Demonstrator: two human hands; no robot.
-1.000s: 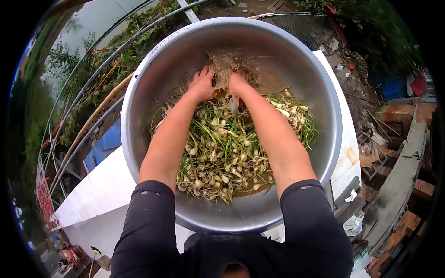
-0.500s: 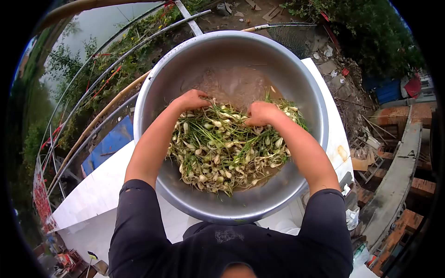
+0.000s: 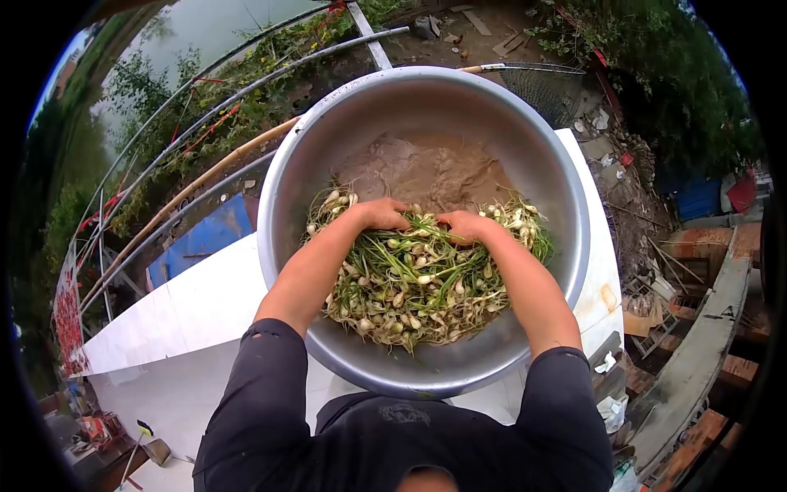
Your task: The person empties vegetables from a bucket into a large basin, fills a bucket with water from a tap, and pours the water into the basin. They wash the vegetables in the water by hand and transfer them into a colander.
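Note:
A heap of small wild onions [image 3: 418, 283], with white bulbs, green stalks and stringy roots, lies in a large round metal basin [image 3: 566, 271]. Muddy brown water [image 3: 430, 176] fills the far part of the basin floor. My left hand [image 3: 382, 215] is curled over the far edge of the heap, left of centre, gripping onions. Close by on the right, my right hand [image 3: 464, 227] is also closed around some onions. Fingertips of both hands are partly buried among the stalks. Only a small gap separates the hands.
The basin rests on a white board or tabletop [image 3: 197, 291]. Curved metal and wooden poles [image 3: 188, 193] run along the left, above a blue sheet [image 3: 201, 242]. Rubble and planks [image 3: 697, 344] lie on the right. A green net [image 3: 541, 86] is beyond the basin.
My hands have come closer together, the left moving right and nearer to me. The water is more churned up, and the heap is bunched more between the hands. The view has shifted slightly.

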